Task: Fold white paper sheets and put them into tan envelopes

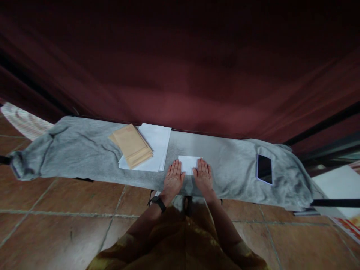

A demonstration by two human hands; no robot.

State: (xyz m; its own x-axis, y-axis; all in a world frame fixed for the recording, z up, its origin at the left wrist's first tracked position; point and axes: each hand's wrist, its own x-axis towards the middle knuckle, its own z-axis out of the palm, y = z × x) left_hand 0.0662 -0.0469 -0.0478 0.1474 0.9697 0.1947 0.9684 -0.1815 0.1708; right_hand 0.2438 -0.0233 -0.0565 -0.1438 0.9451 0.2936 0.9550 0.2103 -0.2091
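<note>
A small white sheet of paper (189, 165), perhaps folded, lies on the grey cloth-covered surface (225, 165) in front of me. My left hand (173, 179) rests flat at its left edge, fingers stretched out and pointing away from me. On the opposite edge my right hand (203, 177) lies flat in the same way. Both thumbs point inward near the paper's lower corners. Neither hand grips anything. To the left, a stack of brown envelopes (131, 144) sits partly on top of larger white sheets (157, 140).
A phone (264, 169) with a dark screen and pale purple edge lies at the right on the wrinkled cloth. Behind the surface hangs a dark red curtain (180, 90). Brown floor tiles (64, 213) show in front. A white board (339, 187) stands beyond the right end.
</note>
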